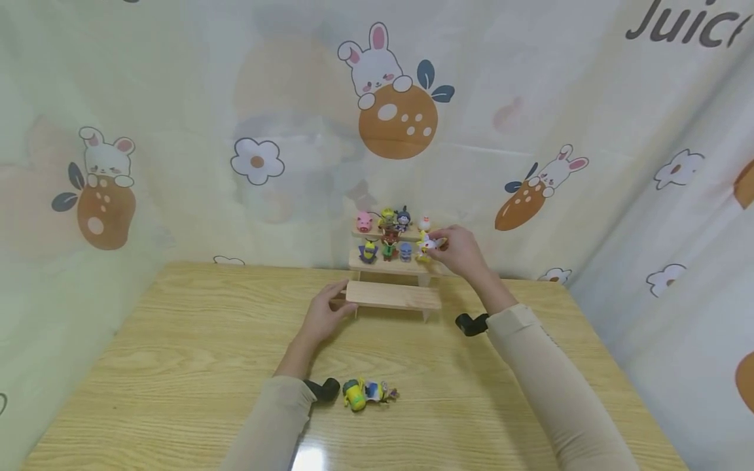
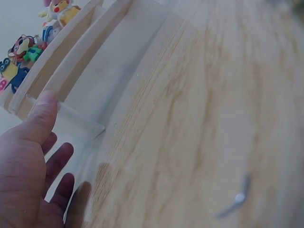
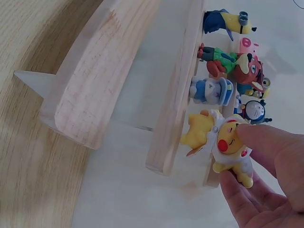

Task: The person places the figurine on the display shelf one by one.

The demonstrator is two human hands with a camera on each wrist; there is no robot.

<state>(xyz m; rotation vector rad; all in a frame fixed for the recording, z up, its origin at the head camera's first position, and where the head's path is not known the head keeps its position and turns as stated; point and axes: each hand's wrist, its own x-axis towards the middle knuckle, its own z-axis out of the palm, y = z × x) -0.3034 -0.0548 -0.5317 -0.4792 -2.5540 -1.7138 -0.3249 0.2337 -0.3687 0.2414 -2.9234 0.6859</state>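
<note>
Right hand (image 1: pixel 462 252) pinches yellow-and-white figurine (image 3: pixel 228 145) at right end of middle step of stepped wooden shelf (image 1: pixel 393 296), frame centre. Left hand (image 1: pixel 323 315), fingers relaxed, thumb resting on lowest step's left end. Loose figurines (image 1: pixel 368 393) on table (image 1: pixel 177 353), lower centre.

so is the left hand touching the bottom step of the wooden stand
Touching. The left wrist view shows the left hand with its thumb pressed against the end of the wooden stand's bottom step; the head view agrees.
</note>
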